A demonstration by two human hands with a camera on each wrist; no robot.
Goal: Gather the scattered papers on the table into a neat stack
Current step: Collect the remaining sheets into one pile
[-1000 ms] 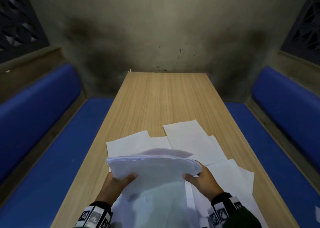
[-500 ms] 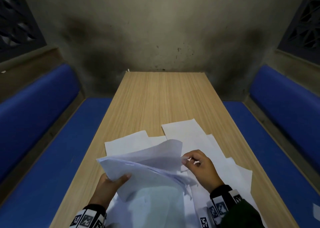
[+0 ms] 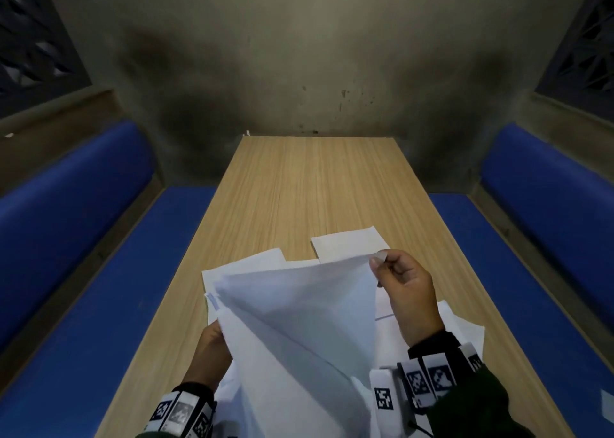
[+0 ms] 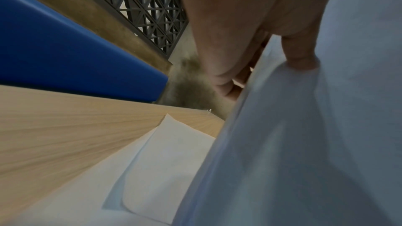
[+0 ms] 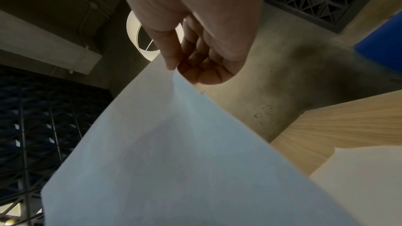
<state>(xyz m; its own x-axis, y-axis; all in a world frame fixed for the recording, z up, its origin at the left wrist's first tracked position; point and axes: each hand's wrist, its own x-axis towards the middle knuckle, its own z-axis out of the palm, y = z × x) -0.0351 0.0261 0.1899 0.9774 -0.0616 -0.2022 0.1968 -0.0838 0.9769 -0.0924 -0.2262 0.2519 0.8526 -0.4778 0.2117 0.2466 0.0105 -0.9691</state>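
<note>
Pinching between thumb and forefinger, the right hand [image 3: 403, 291] is holding the far corner of a single white sheet [image 3: 299, 304], its grip closed tight on that corner and raised above the desk [image 3: 315, 185]. From the right wrist view, the same hand [image 5: 195, 44] is nipping the sheet's [image 5: 165, 152] pointed corner, with the other fingers curling in behind it. The sheet is sloping down and to the left from this corner, toward the left hand [image 3: 211, 351].

That left hand is gripping a bundle of papers [image 3: 299, 387] along its left edge, close to the person. In the left wrist view the hand [image 4: 239, 32] is closing on the bundle [image 4: 293, 143], one fingertip pressing into the near face and the others going round behind the edge. How many sheets are in the bundle is not clear.

Under both hands, more loose papers [image 3: 345, 245] are lying flat and overlapping on the near half of the desk; one is sticking out beyond the right hand's fingers and others are showing at the left and right of the held bundle. Both wrists are wearing bands with black-and-white square markers [image 3: 428, 381]. Blue padded benches [image 3: 83, 255] are running along both sides of the desk, and a stained grey wall [image 3: 299, 55] is standing at its far end.
</note>
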